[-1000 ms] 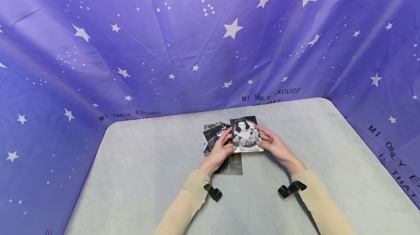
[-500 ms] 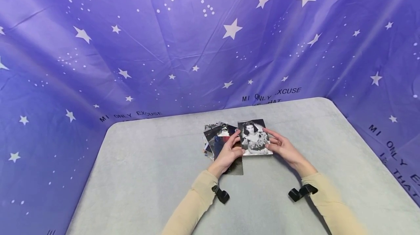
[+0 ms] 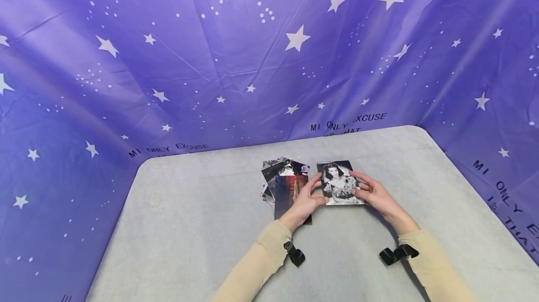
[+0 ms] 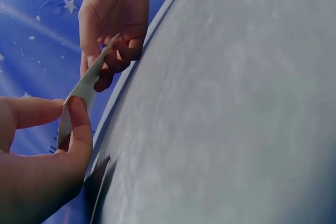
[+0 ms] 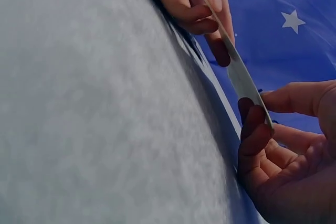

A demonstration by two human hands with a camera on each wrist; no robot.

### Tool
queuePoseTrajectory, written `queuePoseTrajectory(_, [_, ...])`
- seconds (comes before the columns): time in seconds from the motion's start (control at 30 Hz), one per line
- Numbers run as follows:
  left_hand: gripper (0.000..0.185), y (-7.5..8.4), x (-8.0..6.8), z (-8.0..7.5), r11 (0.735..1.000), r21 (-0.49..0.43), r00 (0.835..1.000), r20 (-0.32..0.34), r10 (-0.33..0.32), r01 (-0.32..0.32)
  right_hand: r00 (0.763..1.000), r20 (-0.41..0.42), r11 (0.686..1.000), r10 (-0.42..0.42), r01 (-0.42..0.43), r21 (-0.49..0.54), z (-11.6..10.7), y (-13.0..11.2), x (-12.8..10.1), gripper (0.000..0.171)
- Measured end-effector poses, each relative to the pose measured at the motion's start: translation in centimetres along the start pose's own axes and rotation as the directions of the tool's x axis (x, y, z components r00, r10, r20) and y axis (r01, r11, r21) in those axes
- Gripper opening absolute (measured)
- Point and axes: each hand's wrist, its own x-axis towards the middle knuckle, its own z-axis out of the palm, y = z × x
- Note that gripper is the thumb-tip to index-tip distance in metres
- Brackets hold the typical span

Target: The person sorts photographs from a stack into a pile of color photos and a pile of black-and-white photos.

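Observation:
A black-and-white photo (image 3: pixel 338 187) of a figure in a ruffled dress is held by both hands at its sides, right of a loose pile. My left hand (image 3: pixel 307 203) pinches its left edge, thumb at the lower corner. On the opposite edge, my right hand (image 3: pixel 381 201) grips with thumb and fingers. Both wrist views show the photo (image 4: pixel 86 85) nearly edge-on, raised above the table, with fingers behind its pale back. Beside the left hand lies a dark photo (image 3: pixel 286 192) with red at its top, partly covered by that hand.
Several overlapping photos (image 3: pixel 284 167) form an untidy pile under and behind the dark one. They lie on a grey table (image 3: pixel 189 227) with rounded far corners. Behind it hangs a purple curtain (image 3: pixel 236 58) printed with stars and lettering. A black strap mount (image 3: pixel 296 254) sits at the left wrist.
Both hands have carried the black-and-white photo rightward and slightly toward the person, away from the pile. More of the dark photo with red is now uncovered.

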Motion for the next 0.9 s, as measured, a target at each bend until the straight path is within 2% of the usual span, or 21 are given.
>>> queuePoseTrajectory(0.1, [0.077, -0.1, 0.1, 0.7, 1.000, 0.005, 1.000, 0.007, 0.006, -0.006, 1.000, -0.022, 0.999, -0.005, 0.004, -0.035, -0.4, 0.2, -0.2, 0.061])
queuePoseTrajectory(0.33, [0.078, -0.7, 0.9, 2.4, 0.997, -0.061, 0.999, -0.002, -0.040, 0.040, 0.997, -0.071, 0.988, -0.037, 0.026, -0.152, -1.7, 0.3, -0.5, 0.055])
queuePoseTrajectory(0.63, [0.074, -0.7, 1.4, 3.7, 0.980, -0.178, 0.995, -0.024, -0.100, 0.094, 0.996, -0.090, 0.986, -0.029, 0.014, -0.163, -2.7, 0.8, 0.0, 0.053])
queuePoseTrajectory(0.77, [0.074, -0.7, 1.4, 3.9, 0.963, -0.244, 0.992, -0.028, -0.122, 0.112, 0.994, -0.082, 0.966, -0.067, 0.044, -0.254, -2.9, 0.9, 0.1, 0.050])
queuePoseTrajectory(0.9, [0.074, -0.6, 1.6, 3.8, 0.964, -0.236, 0.991, -0.024, -0.135, 0.126, 0.995, -0.045, 0.944, -0.087, 0.068, -0.323, -3.0, 0.6, 0.3, 0.050])
